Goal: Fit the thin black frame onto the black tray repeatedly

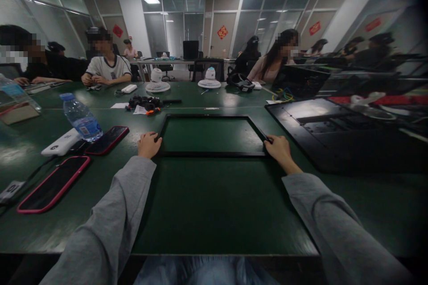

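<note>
A thin black rectangular frame (207, 154), like a monitor bezel, lies on or just above the green table (214, 205) in front of me. Its middle is see-through, with green tabletop showing inside. My left hand (149, 144) grips the frame's left side with bent fingers. On the opposite side my right hand (278, 148) pinches the right edge between thumb and fingers. Beyond my right hand lies a large black panel (321, 142), which looks like the back part of a monitor, with a glossy patch at its upper left.
At left are a water bottle (82, 118), a white power bank (62, 141), and two phones, a nearer red-edged phone (55, 185) and a farther phone (107, 139). Ahead lie a pile of black parts (143, 103) and two white fans. Several people sit around.
</note>
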Tool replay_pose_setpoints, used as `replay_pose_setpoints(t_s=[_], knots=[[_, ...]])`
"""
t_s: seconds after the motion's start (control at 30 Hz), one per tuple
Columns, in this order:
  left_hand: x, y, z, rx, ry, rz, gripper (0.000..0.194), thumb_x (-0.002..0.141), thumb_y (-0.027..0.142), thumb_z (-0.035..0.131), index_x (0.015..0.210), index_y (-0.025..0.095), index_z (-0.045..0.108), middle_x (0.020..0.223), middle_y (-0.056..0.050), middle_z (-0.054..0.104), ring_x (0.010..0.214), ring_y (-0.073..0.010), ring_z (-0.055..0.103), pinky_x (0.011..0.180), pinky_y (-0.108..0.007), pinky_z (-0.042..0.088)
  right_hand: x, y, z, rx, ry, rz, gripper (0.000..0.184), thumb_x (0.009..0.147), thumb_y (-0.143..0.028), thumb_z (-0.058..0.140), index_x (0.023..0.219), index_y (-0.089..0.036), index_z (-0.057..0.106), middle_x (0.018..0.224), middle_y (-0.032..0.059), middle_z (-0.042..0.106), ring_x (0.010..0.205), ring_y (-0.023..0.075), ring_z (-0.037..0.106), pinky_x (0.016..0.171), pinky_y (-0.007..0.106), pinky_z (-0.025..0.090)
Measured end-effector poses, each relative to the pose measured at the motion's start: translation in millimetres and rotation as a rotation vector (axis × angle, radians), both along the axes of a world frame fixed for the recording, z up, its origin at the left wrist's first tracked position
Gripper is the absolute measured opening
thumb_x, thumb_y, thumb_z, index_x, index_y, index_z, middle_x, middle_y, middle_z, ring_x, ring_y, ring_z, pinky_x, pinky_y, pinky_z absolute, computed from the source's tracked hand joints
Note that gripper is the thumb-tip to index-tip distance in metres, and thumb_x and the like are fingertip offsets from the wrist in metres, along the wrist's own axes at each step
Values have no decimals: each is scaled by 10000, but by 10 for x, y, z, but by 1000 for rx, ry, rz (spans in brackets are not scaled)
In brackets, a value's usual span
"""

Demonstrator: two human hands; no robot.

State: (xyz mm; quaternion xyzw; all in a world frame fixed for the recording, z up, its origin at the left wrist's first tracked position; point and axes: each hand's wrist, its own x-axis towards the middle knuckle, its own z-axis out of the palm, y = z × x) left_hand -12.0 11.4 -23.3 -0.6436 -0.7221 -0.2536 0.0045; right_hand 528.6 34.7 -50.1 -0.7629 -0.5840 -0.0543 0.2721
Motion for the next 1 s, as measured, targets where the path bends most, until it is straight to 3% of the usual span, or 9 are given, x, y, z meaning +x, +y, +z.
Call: replay_pose_setpoints(t_s=[0.13,0.27,0.43,0.67,0.8,1.0], knots=[[14,-15,18,4,-13,6,329,894,418,532,1089,252,739,1361,-110,596,1271,-372,465,1021,-580,412,-25,-26,49,-12,23,-8,441,776,-235,558,1167,-130,733,971,137,684,894,249,632,864,363,483],[44,-20,52,62,-45,-11,379,922,398,504,1215,246,687,1358,-120,589,1280,-339,466,1037,-542,414,-38,-33,89,-12,80,28,463,750,-195,551,1175,-129,724,982,124,697,921,248,634,877,350,481],[145,-39,103,73,-67,-212,496,920,523,516,1321,250,620,1410,-104,553,1324,-294,438,1077,-494,392,-53,-45,103,-4,95,14,455,783,-199,548,1199,-125,714,1051,146,682,971,254,626,902,366,477],[360,-241,236,-140,-10,-486,680,788,719,592,1344,327,595,1439,-77,542,1334,-328,452,1085,-563,344,-32,-65,85,-2,105,-53,436,823,-237,558,1229,-174,703,1079,139,652,1014,265,606,906,394,470],[423,-301,263,-169,17,-526,642,712,713,679,1238,344,668,1424,-74,555,1342,-355,439,1079,-587,331,12,-53,55,36,130,-30,440,811,-224,560,1225,-182,705,1048,131,639,942,243,606,871,386,474],[387,-245,229,-101,-93,-461,424,716,656,717,906,278,729,1155,-47,689,1131,-282,592,974,-455,445,-34,-83,111,76,153,25,337,809,-243,561,1085,-173,741,903,90,643,861,228,602,852,377,467]])
